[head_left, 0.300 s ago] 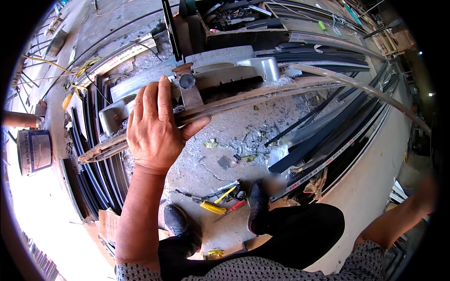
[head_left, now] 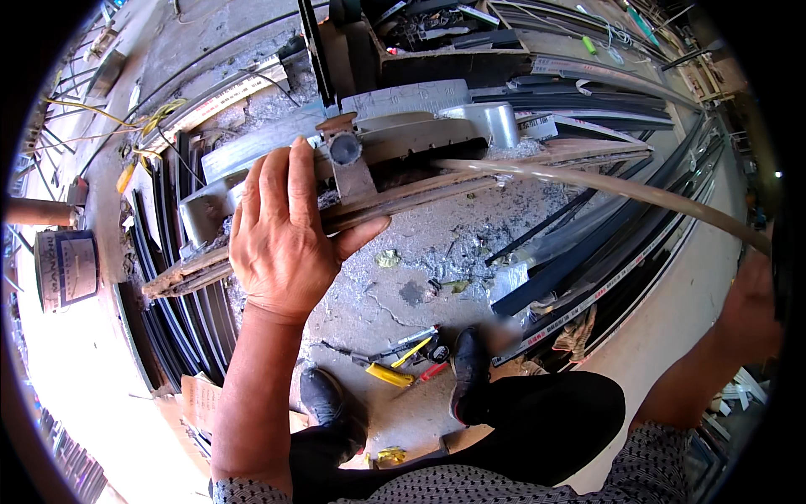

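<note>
My left hand [head_left: 285,218] lies across the left part of a grey metal machine base [head_left: 420,134]. Its fingers are stretched out over the metal and its thumb is spread along the front edge of the wooden board [head_left: 470,186] beneath. Beside the fingertips is a bracket with a round dark knob [head_left: 344,149]. A long pale brown rod [head_left: 604,185] slants in from the right, its smeared tip over the dark gap in the base. At the right rim, my blurred right hand [head_left: 751,307] is close to the rod's near end; its fingers are hidden, so its hold is unclear.
Dark metal profiles [head_left: 588,252] lie at right, with more [head_left: 159,294] at left. Between my shoes are a yellow-handled tool [head_left: 389,375] and a red-handled one [head_left: 432,370]. A bucket [head_left: 67,269] stands at left. Behind is a box of offcuts [head_left: 445,63].
The rod's tip has swung left and nearer, from the base's right end to its dark gap. My right hand has risen. The left hand keeps its place on the base.
</note>
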{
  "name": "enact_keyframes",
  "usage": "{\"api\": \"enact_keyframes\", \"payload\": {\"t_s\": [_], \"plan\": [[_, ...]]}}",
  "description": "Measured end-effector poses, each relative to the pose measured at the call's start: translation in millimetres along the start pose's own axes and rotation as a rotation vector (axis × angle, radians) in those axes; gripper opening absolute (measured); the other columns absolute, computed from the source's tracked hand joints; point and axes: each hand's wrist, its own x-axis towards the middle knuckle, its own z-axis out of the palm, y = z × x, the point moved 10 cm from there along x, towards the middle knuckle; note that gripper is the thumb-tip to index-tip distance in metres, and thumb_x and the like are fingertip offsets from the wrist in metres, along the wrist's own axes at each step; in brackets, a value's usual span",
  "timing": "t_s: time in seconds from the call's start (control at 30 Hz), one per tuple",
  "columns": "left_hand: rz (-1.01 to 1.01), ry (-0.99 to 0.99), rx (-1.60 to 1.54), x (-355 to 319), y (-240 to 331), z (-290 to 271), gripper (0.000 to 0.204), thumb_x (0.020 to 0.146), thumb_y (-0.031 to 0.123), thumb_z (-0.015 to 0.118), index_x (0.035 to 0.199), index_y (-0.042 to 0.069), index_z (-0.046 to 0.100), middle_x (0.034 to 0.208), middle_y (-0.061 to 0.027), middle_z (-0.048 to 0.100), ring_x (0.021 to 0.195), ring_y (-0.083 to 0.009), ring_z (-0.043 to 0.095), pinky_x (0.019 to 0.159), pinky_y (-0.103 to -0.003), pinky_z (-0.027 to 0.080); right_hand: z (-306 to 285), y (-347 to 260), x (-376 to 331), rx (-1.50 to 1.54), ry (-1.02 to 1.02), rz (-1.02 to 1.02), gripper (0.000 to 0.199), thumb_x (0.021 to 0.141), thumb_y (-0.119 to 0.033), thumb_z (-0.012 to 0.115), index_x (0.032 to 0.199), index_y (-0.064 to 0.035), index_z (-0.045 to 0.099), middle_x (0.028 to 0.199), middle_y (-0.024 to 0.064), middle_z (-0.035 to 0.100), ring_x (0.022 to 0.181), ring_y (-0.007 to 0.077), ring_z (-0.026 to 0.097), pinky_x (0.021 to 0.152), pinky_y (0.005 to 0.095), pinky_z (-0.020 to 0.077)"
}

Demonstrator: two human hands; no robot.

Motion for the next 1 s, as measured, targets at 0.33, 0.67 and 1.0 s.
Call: {"api": "enact_keyframes", "payload": {"t_s": [0.33,0.67,1.0], "plan": [[0.035,0.029,0.035,-0.9,1.5,0.5,0.111,0.072,0.075,0.075,0.153,0.008,0.041,0.137,-0.0156,0.056,0.122,-0.0372,0.059,0.101,-0.048,0.05,197.9,-74.6,-23.4,0.987,-0.402,0.2,0.036,0.113,-0.026,0.043,0.112,0.0022,0.065,0.074,0.0063,0.066,0.061,0.0094,0.062,0.052,0.0248,0.0522],[0.1,0.056,0.094,-3.9,2.6,0.5,0.107,0.077,0.079,0.069,0.152,0.008,0.039,0.138,-0.0198,0.056,0.12,-0.0408,0.061,0.098,-0.05,0.051,222.3,-77.3,-34.0,0.826,-0.38,0.209,0.038,0.112,-0.025,0.047,0.11,0.0066,0.069,0.074,0.0063,0.069,0.063,0.0092,0.064,0.057,0.0242,0.054],[0.116,0.048,0.087,-1.7,5.4,0.6,0.107,0.078,0.078,0.069,0.15,0.005,0.039,0.136,-0.0223,0.056,0.116,-0.0426,0.062,0.094,-0.051,0.052,161.6,-51.8,-24.9,0.6,-0.233,0.185,0.034,0.112,-0.015,0.042,0.111,0.0087,0.067,0.074,0.0117,0.069,0.058,0.0104,0.06,0.054,0.0214,0.0464]]}}
